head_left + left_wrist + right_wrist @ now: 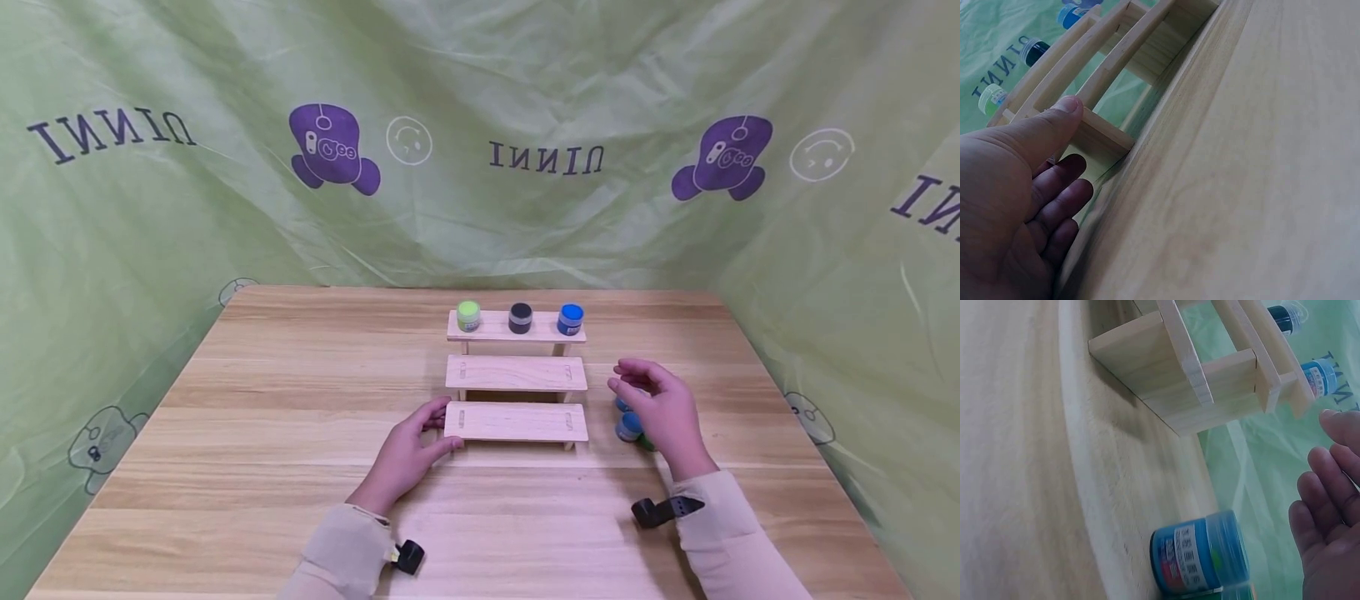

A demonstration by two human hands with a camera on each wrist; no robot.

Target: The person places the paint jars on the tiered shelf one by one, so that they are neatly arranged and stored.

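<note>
A three-tier wooden rack stands mid-table. My left hand is at the left end of its lowest step, thumb at the front corner and fingers by the end. In the left wrist view the thumb lies against the step's edge, the index finger mostly hidden behind it. My right hand hovers with loosely bent fingers, holding nothing, over a small group of paint jars right of the rack. A blue paint jar shows there, with another blue jar and a green jar partly covered.
On the rack's top step stand a light green jar, a black jar and a blue-lidded jar. A green printed curtain hangs behind and beside the wooden table.
</note>
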